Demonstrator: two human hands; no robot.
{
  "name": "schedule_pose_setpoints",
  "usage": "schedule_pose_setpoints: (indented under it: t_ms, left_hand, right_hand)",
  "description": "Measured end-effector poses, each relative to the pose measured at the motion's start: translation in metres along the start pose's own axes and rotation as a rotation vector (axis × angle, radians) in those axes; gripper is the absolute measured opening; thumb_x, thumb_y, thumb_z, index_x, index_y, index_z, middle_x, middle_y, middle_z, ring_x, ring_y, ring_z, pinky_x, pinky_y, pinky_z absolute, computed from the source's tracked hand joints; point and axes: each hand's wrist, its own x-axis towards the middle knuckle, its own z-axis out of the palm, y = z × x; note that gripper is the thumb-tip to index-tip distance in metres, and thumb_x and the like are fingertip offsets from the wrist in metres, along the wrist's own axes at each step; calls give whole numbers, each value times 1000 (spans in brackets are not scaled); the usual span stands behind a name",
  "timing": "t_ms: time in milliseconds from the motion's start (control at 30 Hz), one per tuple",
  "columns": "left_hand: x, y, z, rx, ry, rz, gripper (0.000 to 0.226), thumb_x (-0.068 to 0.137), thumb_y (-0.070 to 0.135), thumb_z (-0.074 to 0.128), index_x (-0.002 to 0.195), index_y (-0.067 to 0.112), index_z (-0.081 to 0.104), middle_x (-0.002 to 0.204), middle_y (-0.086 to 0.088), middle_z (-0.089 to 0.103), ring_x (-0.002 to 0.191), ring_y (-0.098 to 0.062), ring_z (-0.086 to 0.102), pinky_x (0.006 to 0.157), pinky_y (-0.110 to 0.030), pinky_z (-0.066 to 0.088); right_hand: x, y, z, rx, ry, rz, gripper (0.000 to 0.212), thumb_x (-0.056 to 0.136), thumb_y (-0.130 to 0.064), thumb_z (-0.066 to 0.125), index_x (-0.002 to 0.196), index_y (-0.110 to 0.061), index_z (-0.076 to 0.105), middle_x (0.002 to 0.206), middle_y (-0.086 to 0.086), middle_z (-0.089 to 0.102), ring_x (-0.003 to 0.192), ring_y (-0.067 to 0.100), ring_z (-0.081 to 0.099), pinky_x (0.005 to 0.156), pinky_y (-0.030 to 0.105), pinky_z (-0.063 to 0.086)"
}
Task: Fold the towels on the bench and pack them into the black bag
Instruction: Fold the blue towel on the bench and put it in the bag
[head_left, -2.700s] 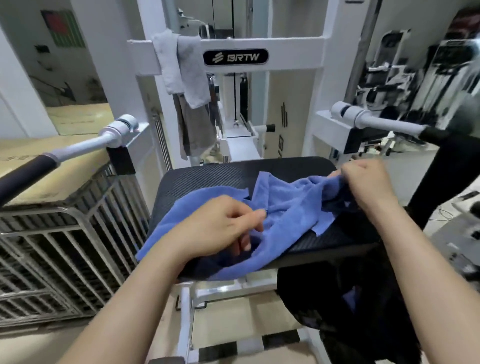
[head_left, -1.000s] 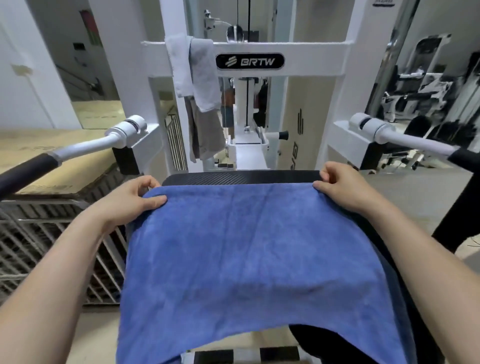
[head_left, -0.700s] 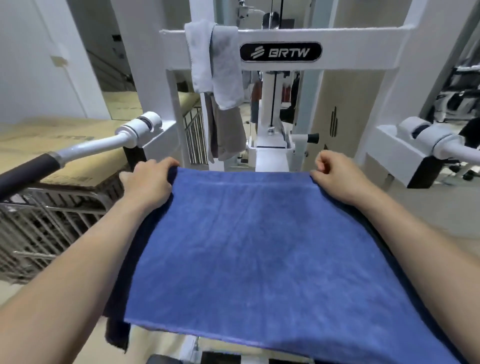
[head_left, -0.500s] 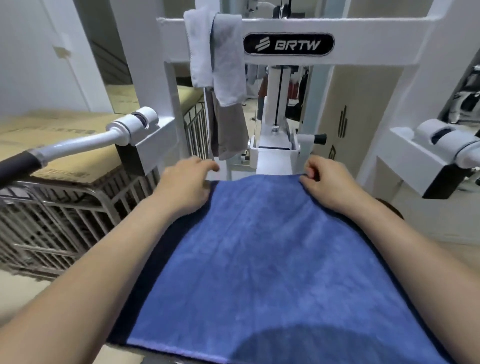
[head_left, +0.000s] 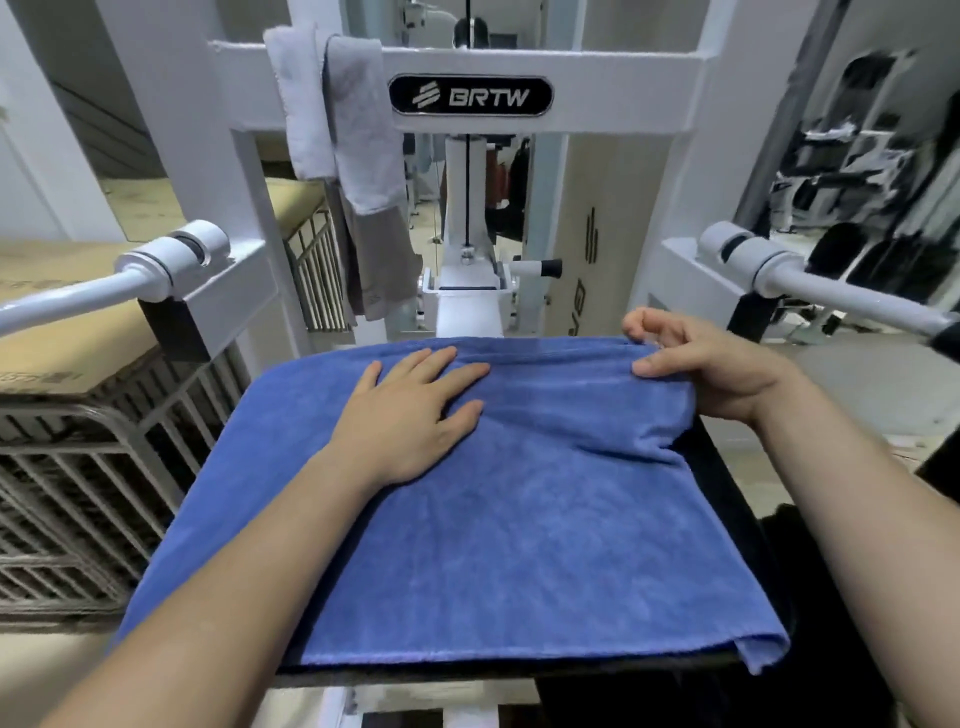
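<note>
On the bench (head_left: 519, 671), towel (head_left: 493, 530) — left hand (head_left: 410, 415) flat, right hand (head_left: 711, 369) pinching

Above the counter (head_left: 722, 488) the air is open up to the white crossbar (head_left: 623, 88), from which grey towels (head_left: 363, 130) hang at the far left. The far end is taken: the left hand (head_left: 410, 415) lies flat on the blue towel (head_left: 519, 519), the right hand (head_left: 711, 369) pinches its far right corner, and the white centre post (head_left: 467, 301) stands just behind. The left handle bar (head_left: 78, 301) and the right handle bar (head_left: 841, 301) jut in on the flanks. A metal cage (head_left: 78, 493) crowds the left side; the black bag (head_left: 821, 675) sits low by the near right corner.
</note>
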Motion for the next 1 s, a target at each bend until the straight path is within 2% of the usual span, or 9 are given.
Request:
schedule_pose_setpoints:
  t_ms: [200,333,400,500,600,700,800,900,1000]
  left_hand:
    - [3,7,3,66,31,-102,49,94,56,30,143,47,32,153,7,33,143,-17,23,114,-50,19]
    - [-26,65,-4,6,233,34,32,93,36,48,123,29,56,114,1,52,112,-25,47,83,-37,39]
    - [-61,113,-3,-228,74,258,35,87,51,54,118,34,57,100,6,49,99,-20,52,78,-35,45]
    - [-102,170,12,-40,-35,486,66,71,73,51,126,38,46,104,5,46,93,-19,48,77,-38,44]
    - [-99,183,21,10,46,415,63,75,56,60,132,36,42,107,4,46,96,-22,49,76,-37,41]
    - [-98,183,19,-235,23,264,52,74,44,61,125,43,51,93,15,46,89,-9,50,77,-32,46]
    - [-100,189,16,-410,13,132,52,71,28,51,121,45,52,89,15,53,79,-3,48,76,-29,47]
    - [-100,200,17,-185,73,146,63,72,22,44,127,51,41,92,9,52,80,-11,50,68,-36,47]
    - [-92,221,22,-106,112,167,44,73,35,39,110,42,60,80,4,60,76,-19,59,58,-36,47]
  right_hand:
    - [-45,11,-2,74,784,-174,31,80,9,62,91,-19,55,66,1,46,36,5,35,34,14,26]
    - [-38,37,15,-331,1151,-177,26,77,0,63,94,-19,58,78,5,60,68,20,58,62,31,51]
    - [-36,43,18,-387,1149,-142,28,81,-7,60,105,-20,55,92,6,61,84,24,60,76,35,50]
    - [-35,48,18,-463,997,-41,44,81,-14,62,123,-17,50,108,9,60,86,23,58,70,31,48]
    - [-33,51,14,-495,836,-77,47,78,-14,65,124,-24,59,121,-1,61,104,17,57,80,28,51]
    - [-24,56,2,-519,788,-114,50,76,-13,65,123,-30,59,124,-6,59,116,19,54,100,36,47]
    - [-10,61,-11,-523,811,-175,42,76,-2,62,114,-21,65,112,-1,64,102,22,62,87,29,49]
    - [0,60,-23,-639,806,-190,30,77,2,57,91,-19,74,101,1,71,99,20,65,91,31,51]
    - [0,53,-39,-650,843,-197,29,81,-1,55,86,-20,76,97,2,74,95,20,66,89,31,53]
